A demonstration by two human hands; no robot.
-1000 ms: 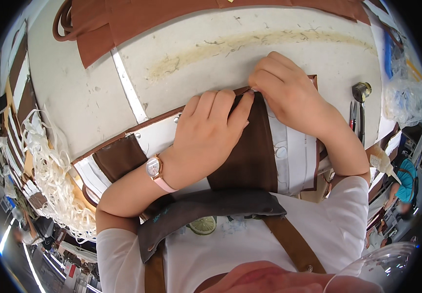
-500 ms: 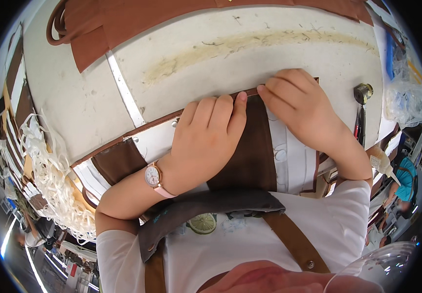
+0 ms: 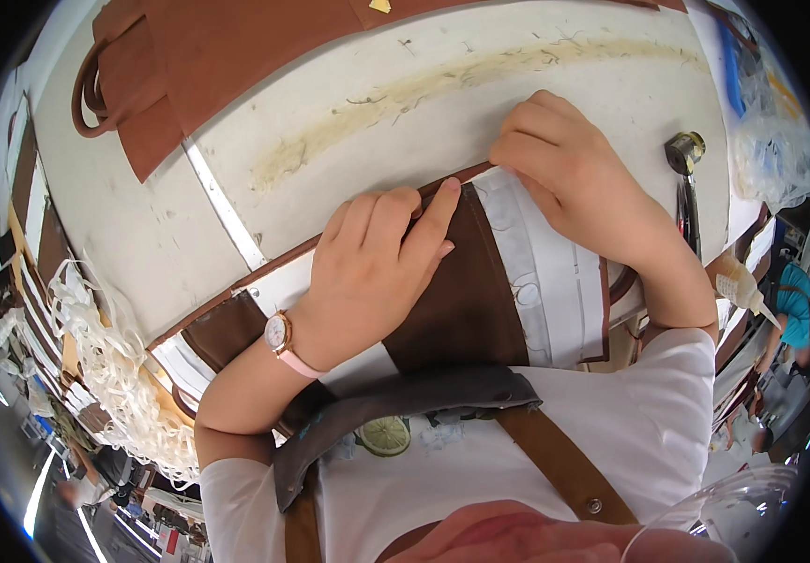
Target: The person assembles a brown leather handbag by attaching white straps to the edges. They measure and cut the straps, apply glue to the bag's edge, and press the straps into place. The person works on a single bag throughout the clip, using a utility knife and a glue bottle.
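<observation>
Leather work at a white table (image 3: 517,103), glue-stained along a yellowish streak (image 3: 442,84). Dark brown leather piece (image 3: 466,291) lying flat at the near edge of the table, just in front of the body, its far edge lined with a paler strip. Left hand (image 3: 377,272) spread palm-down on the piece, fingers together, index tip pressed to the top edge; no grip as such, flat pressure only. Right hand (image 3: 574,178) curled over the far right corner, fingertips pinching or pressing a white strip (image 3: 522,253) that runs down beside the brown panel; whether anything is held between the fingers cannot be told, knuckles hide it. Watch (image 3: 278,333) on left wrist. Larger tan leather sheet with a loop handle (image 3: 198,66) lying well apart at the far side. Metal-headed tool (image 3: 684,155) resting to the right, untouched. Pile of pale trimmings (image 3: 114,375) hanging off the left edge. Step judged: folding or pressing an edge down along the top seam, both hands meeting at the corner. Next move likely calls for firm, even pressure slid along the fold, left hand anchoring against slip, edge kept aligned with the strip.
</observation>
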